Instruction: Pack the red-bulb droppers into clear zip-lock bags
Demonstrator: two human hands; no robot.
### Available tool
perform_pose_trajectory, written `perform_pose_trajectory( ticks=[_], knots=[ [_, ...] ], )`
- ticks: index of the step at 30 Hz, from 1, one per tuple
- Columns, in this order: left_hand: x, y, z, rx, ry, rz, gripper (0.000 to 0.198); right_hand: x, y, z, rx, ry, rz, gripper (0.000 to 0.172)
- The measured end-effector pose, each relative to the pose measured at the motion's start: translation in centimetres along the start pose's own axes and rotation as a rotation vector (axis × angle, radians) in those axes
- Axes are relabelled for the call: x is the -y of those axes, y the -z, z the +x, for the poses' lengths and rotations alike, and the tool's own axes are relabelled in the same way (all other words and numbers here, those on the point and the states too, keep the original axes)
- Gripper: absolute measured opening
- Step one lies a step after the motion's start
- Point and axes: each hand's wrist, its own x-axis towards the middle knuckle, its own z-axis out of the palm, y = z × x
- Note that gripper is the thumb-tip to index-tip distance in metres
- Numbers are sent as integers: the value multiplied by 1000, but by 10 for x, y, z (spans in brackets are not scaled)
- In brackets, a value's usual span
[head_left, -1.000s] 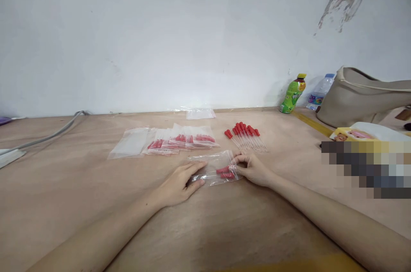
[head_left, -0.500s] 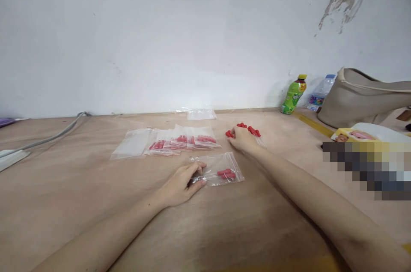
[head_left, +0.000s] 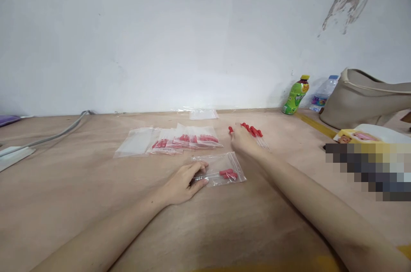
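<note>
My left hand (head_left: 188,182) rests on the table with thumb and fingers closed on the left end of a clear zip bag (head_left: 214,161). Inside that bag lie droppers with red bulbs (head_left: 228,174), their thin clear stems pointing toward my left hand. Farther right, my right hand (head_left: 241,138) pinches a red-bulbed dropper (head_left: 230,129); its bulb shows at the fingertips and the stem is hidden. Just right of that hand, several loose droppers (head_left: 255,131) lie side by side, bulbs away from me.
Overlapping filled zip bags (head_left: 183,139) lie beyond my left hand, with flat bags (head_left: 135,141) at their left and another bag (head_left: 204,114) by the wall. A green bottle (head_left: 296,96), clear bottle (head_left: 323,94) and beige handbag (head_left: 359,100) stand right. A grey cable (head_left: 69,127) crosses the left.
My right hand has drawn slightly away from the loose droppers, with one red bulb at its fingertips, and more of their stems show. My left hand stays on the bag. The view has shifted slightly.
</note>
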Motion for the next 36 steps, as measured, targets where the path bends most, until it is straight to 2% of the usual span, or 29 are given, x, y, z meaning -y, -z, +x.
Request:
perform_pose_trajectory(
  ticks=[3, 5, 7, 11, 14, 19, 24, 28, 33, 36],
  knots=[
    [1, 0, 0, 5, -5, 19, 21, -23, 16, -8, -20, 44, 462, 22],
    [1, 0, 1, 12, -10, 25, 23, -41, 21, -18, 33, -15, 844, 25],
    [1, 0, 1, 12, -17, 27, 25, -54, 21, -31, 30, -93, 1119, 28],
    [2, 0, 1, 5, -16, 29, 29, -59, 9, -54, -77, -193, 1353, 30],
    [2, 0, 0, 4, -9, 34, 32, -48, -1, -64, -69, -196, 1437, 37],
    [4, -1, -1, 2, 11, 43, 36, -36, -7, -77, 98, -193, 1445, 40],
    [3, -1, -1, 7, 16, 48, 37, -49, -4, -80, 284, -2, 1117, 33],
    [1, 1, -1, 11, 19, 56, 36, -53, -3, -77, 310, 96, 860, 29],
    [2, 0, 0, -3, 0, 47, 36, -39, -6, -78, 312, 274, 827, 21],
    [3, -1, 0, -12, -9, 39, 36, -33, -10, -79, 243, 238, 767, 21]
  ],
)
